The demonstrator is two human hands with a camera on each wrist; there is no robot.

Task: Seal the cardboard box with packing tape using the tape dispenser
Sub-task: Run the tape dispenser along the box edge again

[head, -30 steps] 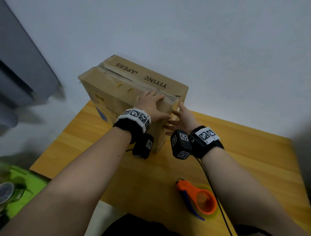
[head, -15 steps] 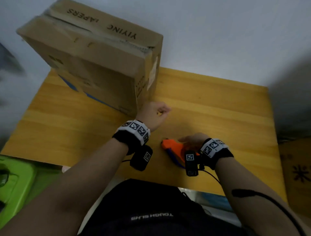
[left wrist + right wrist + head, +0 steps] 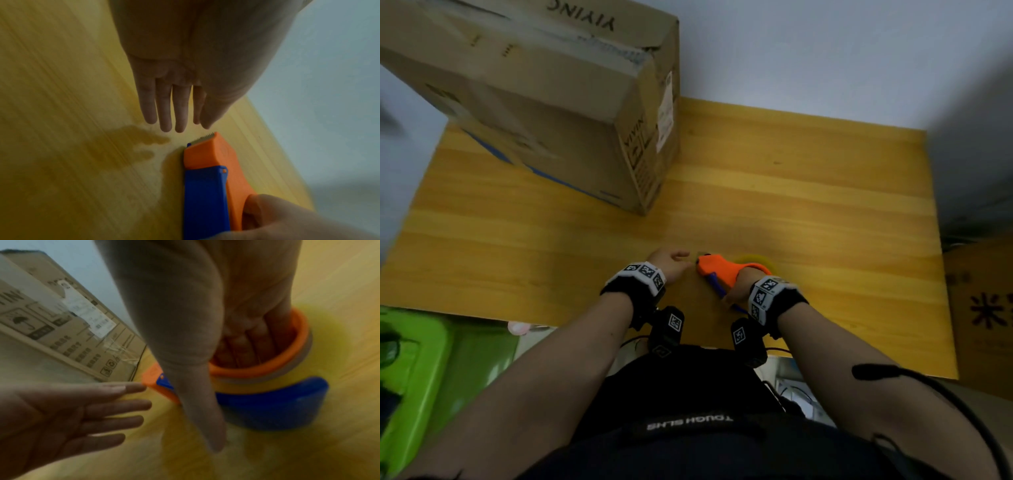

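The cardboard box point(image 3: 551, 102) stands at the table's far left, flaps down, with old tape along its top seam. The orange and blue tape dispenser point(image 3: 717, 269) lies near the front edge. My right hand point(image 3: 743, 284) grips it, fingers curled inside the orange ring point(image 3: 257, 337), thumb stretched along the blue guard point(image 3: 271, 404). My left hand point(image 3: 671, 262) is open with straight fingers point(image 3: 176, 116), tips just short of the dispenser's serrated blade point(image 3: 203, 138). In the right wrist view the left hand point(image 3: 82, 410) hovers palm up beside the dispenser's nose, and the box point(image 3: 51, 329) stands behind.
The yellow wooden table point(image 3: 808, 192) backs onto a white wall. A green bin point(image 3: 414, 359) sits below the table's left edge. A second cardboard box with red print point(image 3: 983, 308) stands off the right edge.
Both hands left the box. The right hand went to the dispenser and took hold of it. The left hand came from the box corner to the dispenser's blade end and opened.
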